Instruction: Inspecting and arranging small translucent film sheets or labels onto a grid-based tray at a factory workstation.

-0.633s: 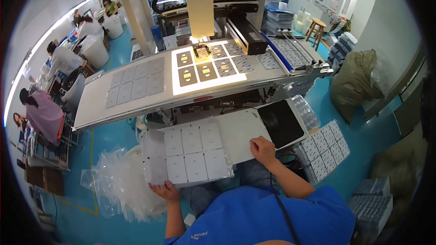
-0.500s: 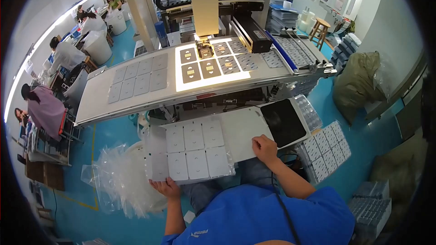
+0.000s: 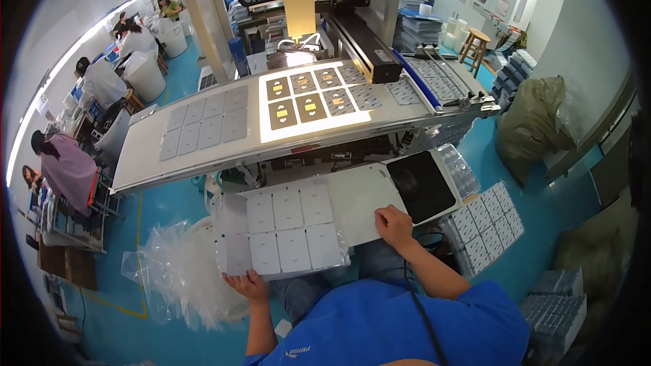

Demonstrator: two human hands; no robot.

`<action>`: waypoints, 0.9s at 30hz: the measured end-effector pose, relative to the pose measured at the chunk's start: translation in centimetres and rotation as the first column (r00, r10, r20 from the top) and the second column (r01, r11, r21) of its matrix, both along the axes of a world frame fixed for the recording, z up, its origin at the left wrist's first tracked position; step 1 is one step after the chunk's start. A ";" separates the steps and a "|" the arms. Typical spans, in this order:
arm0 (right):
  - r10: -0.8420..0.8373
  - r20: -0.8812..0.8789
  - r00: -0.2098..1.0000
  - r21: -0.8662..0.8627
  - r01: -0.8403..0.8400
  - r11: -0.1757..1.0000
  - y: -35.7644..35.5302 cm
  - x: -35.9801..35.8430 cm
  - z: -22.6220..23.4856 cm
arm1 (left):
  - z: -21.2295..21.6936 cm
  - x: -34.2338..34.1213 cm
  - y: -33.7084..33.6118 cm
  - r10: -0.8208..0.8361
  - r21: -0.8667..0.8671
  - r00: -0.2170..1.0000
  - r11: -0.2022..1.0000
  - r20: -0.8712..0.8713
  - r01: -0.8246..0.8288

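Note:
My left hand [image 3: 247, 286] grips the near left edge of a plastic-covered sheet of pale grey cards [image 3: 290, 247], thumb on top. The sheet lies over a white board [image 3: 356, 193] above my lap, its rounded rectangular cards set in two rows. My right hand [image 3: 393, 224] rests at the board's near edge, right of the sheet, with fingers curled in and nothing visible in them. Past it on the board is a black mouse pad [image 3: 434, 193] with a dark mouse [image 3: 405, 179] on it.
Ahead, a machine bed [image 3: 139, 146] carries grey cards and a brightly lit patch of dark cards [image 3: 283, 112] under a gantry head [image 3: 298, 7]. Patterned card sheets [image 3: 485, 227] sit at the right. Clear plastic bags [image 3: 180, 271] heap at the left. Co-workers [image 3: 64, 156] sit farther left.
The gantry head has moved back, off the lit cards, and a bright light now shows beneath it. The black gantry arm has shifted slightly left. Both my hands stay almost still.

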State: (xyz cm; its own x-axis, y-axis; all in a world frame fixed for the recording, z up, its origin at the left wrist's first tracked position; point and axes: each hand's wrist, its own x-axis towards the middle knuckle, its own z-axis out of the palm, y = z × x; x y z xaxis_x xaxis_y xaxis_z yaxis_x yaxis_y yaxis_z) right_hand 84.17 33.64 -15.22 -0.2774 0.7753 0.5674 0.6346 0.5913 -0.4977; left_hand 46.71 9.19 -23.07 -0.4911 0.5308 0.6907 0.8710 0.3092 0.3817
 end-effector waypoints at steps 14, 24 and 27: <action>0.006 -0.006 1.000 0.009 -0.006 1.000 -0.1 0.2 -0.1 | 0.6 0.4 0.0 -0.004 0.014 1.000 1.000 0.012 0.004; 0.008 -0.002 1.000 0.006 -0.008 1.000 -0.1 0.3 -0.1 | 0.6 0.4 0.0 0.002 -0.007 0.999 1.000 0.041 -0.001; 0.010 -0.006 1.000 -0.008 -0.010 1.000 -0.1 0.3 0.0 | 0.7 0.5 0.0 -0.001 -0.006 0.999 1.000 0.039 0.001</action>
